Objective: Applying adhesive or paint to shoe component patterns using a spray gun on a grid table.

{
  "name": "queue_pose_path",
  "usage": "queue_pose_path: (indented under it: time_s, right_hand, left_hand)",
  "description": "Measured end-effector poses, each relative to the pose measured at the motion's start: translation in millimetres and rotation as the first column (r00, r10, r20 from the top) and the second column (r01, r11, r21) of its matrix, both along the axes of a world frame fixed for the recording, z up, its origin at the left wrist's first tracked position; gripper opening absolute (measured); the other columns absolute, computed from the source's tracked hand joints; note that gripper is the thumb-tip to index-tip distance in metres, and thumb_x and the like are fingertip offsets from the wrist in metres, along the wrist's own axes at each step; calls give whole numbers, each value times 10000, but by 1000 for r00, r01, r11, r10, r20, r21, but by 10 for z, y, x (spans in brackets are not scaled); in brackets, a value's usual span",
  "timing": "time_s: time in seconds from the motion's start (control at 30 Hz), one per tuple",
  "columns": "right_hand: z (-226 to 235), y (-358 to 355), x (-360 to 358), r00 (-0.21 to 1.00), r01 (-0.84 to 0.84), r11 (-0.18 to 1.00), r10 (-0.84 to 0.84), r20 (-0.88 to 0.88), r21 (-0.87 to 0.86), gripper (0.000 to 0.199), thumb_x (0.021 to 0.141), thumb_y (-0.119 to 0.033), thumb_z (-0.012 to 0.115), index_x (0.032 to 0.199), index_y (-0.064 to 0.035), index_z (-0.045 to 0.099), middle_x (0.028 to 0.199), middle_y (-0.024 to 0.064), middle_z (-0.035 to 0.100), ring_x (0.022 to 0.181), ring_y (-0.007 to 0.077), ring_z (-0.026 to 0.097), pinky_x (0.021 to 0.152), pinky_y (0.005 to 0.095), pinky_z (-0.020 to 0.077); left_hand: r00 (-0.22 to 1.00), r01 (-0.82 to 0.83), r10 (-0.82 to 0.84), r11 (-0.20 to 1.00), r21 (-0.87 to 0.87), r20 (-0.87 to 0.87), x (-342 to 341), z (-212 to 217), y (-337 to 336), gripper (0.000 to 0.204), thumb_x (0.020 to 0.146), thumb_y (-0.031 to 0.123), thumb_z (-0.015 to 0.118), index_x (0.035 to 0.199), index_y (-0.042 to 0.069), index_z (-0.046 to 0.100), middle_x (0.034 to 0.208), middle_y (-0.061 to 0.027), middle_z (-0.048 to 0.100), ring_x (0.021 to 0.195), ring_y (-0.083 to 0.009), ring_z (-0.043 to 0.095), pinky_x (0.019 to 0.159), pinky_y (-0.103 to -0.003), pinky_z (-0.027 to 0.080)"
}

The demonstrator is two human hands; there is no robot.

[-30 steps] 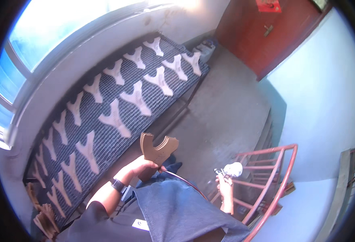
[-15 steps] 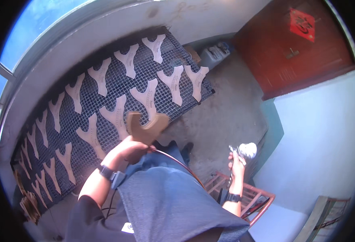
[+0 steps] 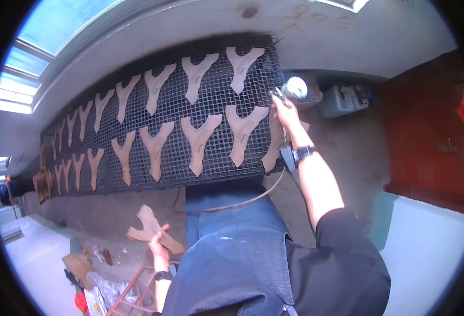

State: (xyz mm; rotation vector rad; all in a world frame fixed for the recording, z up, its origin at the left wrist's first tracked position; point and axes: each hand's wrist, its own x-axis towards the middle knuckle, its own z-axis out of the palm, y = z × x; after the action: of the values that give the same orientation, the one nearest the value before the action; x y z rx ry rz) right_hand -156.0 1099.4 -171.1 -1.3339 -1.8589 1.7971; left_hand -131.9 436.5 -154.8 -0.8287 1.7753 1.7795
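My right hand is closed round a spray gun with a round white cup on top. It is over the right end of a black mesh rack. Two rows of pale Y-shaped pieces lie spread on that mesh, dark markings on their faces. Part of the nearest one is hidden by my right hand and wrist. Low on the left, my left hand grips another Y-shaped piece by its stem, forked end pointing away, off the rack. Whether it is one piece or several stacked, I cannot tell.
A thin hose loops across in front of my apron. White plastic jugs stand beyond the rack's right end, near a red-brown door. At lower left are a reddish metal frame and clear plastic wrapping.
My view has turned toward the rack. The spray gun in my right hand has moved from beside the reddish frame to the rack's right end. My left hand, still gripping, is now away from the rack.
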Motion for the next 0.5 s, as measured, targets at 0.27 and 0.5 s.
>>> queue_pose_path:
  time_s: [0.27,0.5]
  right_hand:
    - [-237,353,-580,988,-118,987,128,85,-110,399,950,-389,715,1147,-48,652,961,56,686,647,141,682,526,272,534]
    - [255,125,39,914,-402,509,179,363,761,371,913,-223,707,1243,-67,648,1142,150,680,1011,291,691,839,436,565]
  left_hand:
    - [919,-328,280,934,145,278,2367,-291,-176,578,835,225,527,1281,-127,633,1260,-241,681,1151,-302,660,1049,-416,478]
    - [935,-291,245,942,165,256,3324,-560,252,576,860,225,512,1296,-135,620,1287,-254,663,1197,-319,639,1080,-427,465]
